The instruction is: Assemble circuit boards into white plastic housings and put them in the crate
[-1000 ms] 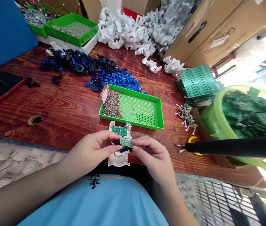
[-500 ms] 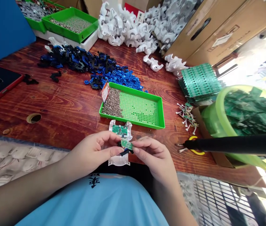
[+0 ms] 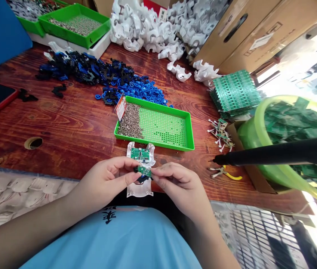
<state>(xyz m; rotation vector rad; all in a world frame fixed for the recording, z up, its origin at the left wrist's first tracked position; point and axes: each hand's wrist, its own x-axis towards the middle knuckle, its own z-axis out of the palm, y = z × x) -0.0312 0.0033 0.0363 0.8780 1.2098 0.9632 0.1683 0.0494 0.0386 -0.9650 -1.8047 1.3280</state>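
Board: you hold the small green circuit board (image 3: 144, 171) between both grips, over the white shell (image 3: 140, 189)
Left hand (image 3: 102, 183): thumb and forefinger pinching its left end
Right hand (image 3: 179, 185): fingertips pinching its right end

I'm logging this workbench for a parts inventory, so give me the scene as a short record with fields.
Left hand: pinches one end of a small circuit board
Right hand: fingertips at the board's other end
Nearby shell: white shell piece holding a larger circuit board, just beyond the fingers
Tray: green tray, small metal pieces heaped at its left end
Behind tray: blue and black parts, white parts
Right side: yellow-handled pliers, bucket of green boards
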